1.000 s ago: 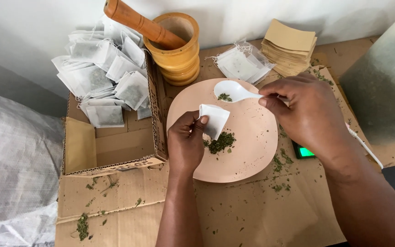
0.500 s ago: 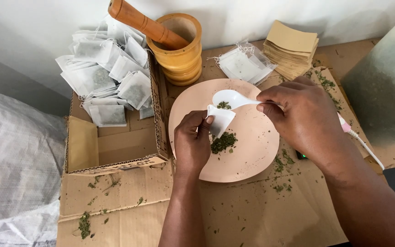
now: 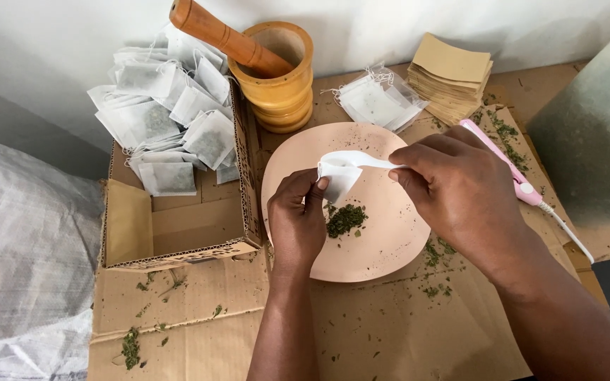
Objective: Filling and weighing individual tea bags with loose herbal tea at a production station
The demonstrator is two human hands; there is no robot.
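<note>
My left hand pinches a small white tea bag above a pale pink plate. My right hand grips the handle of a white plastic spoon, whose bowl is tipped against the bag's open top. A little heap of dried green herb lies on the plate just below the bag.
A cardboard box at the left holds several filled tea bags. Behind the plate stand a wooden mortar with a pestle, empty bags, a stack of brown envelopes, and a pink tool. Herb crumbs litter the cardboard.
The spoon moved left and down and tilted onto the bag's opening; its herb load is no longer visible. My left hand raised the bag slightly. The pink tool has come into sight.
</note>
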